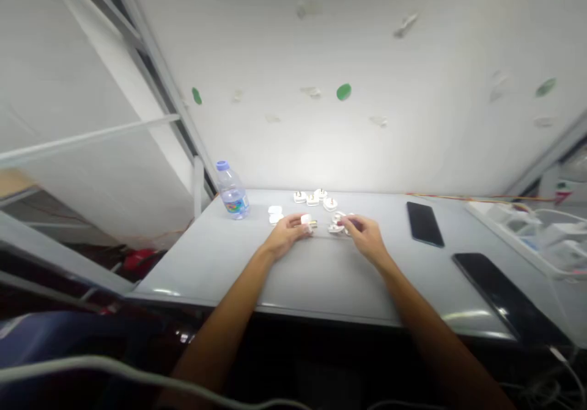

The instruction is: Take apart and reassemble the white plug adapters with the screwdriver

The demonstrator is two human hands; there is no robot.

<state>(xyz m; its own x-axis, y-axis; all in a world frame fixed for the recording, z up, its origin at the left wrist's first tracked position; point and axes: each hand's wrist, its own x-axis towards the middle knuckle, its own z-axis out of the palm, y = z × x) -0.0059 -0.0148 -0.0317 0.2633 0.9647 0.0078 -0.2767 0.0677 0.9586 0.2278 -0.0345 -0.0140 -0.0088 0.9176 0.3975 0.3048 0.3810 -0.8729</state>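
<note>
Both my arms reach out over a grey table (321,275). My left hand (288,234) is closed around a small white plug (307,221) whose metal pins point right. My right hand (367,234) is closed in a pinch on a small dark piece that I cannot name, just beside a white plug part (336,226) lying on the table. Behind my hands lies a cluster of several white plugs (315,198). A white cover piece (275,213) lies to the left of them.
A small water bottle (232,192) with a blue cap stands at the back left. Two dark phones (424,223) (502,292) lie on the right. A white tray (532,226) with white parts and cables sits at the far right. A white wall rises behind.
</note>
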